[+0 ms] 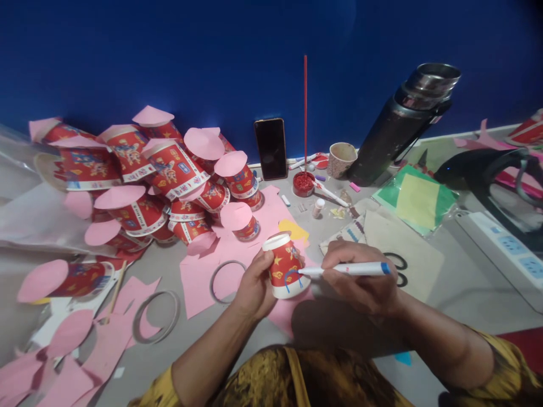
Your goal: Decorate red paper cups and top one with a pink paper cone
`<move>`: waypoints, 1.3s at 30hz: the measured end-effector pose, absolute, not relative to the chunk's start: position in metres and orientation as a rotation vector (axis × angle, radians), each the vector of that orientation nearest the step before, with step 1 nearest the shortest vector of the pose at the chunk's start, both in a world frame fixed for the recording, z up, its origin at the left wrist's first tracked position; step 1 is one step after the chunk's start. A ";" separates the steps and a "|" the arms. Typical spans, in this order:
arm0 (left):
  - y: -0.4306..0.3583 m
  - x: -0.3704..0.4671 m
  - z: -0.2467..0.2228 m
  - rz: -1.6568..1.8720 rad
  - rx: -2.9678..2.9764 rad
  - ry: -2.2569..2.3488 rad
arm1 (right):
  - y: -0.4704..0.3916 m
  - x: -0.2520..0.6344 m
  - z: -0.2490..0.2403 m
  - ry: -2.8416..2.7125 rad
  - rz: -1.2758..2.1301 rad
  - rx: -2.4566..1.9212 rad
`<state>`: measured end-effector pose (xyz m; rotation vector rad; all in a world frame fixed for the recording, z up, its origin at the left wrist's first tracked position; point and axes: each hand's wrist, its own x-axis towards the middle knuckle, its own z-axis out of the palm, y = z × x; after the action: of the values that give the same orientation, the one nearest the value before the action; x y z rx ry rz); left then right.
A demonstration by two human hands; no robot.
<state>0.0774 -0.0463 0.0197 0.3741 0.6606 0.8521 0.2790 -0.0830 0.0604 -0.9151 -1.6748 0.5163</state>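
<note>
Held upside down in my left hand [257, 282] is a red paper cup [283, 264] with gold stars and white bands; its base faces up. My right hand [360, 282] grips a white marker pen [354, 269] with a blue end, its tip against the cup's side. Blue lines in an arch shape mark the cup near its lower band. Under the cup lies pink paper [199, 282], and a yellow paper piece [293, 230] sits just behind it. A pair of scissors [396, 261] with black handles is partly hidden beyond my right hand.
Several red cups topped with pink paper discs [176, 169] are piled at the left. Tape rings [156, 317], a propped phone [271, 148], a red pot [304, 185] with an upright stick, a small paper cup [341, 160], a black flask [394, 127] and a power strip [504, 249] stand around.
</note>
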 end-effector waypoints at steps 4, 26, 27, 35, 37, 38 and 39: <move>-0.047 0.077 0.019 0.844 0.377 0.656 | -0.083 0.279 0.063 -1.655 0.533 -0.927; -0.044 0.078 0.023 0.855 0.357 0.651 | -0.086 0.284 0.062 -1.685 0.764 -0.901; -0.044 0.078 0.023 0.851 0.361 0.651 | -0.086 0.284 0.062 -1.689 0.789 -0.904; -0.044 0.078 0.025 0.859 0.352 0.653 | -0.087 0.286 0.062 -1.670 0.818 -0.907; -0.045 0.078 0.025 0.855 0.361 0.655 | -0.087 0.286 0.062 -1.680 0.872 -0.901; -0.045 0.078 0.025 0.856 0.361 0.656 | -0.088 0.286 0.062 -1.674 0.886 -0.899; -0.045 0.078 0.026 0.857 0.356 0.658 | -0.088 0.286 0.061 -1.666 0.884 -0.895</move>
<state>0.0783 -0.0446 0.0256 0.3564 0.6577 0.8569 0.2859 -0.0878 0.0612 -0.8953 -1.6663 0.8837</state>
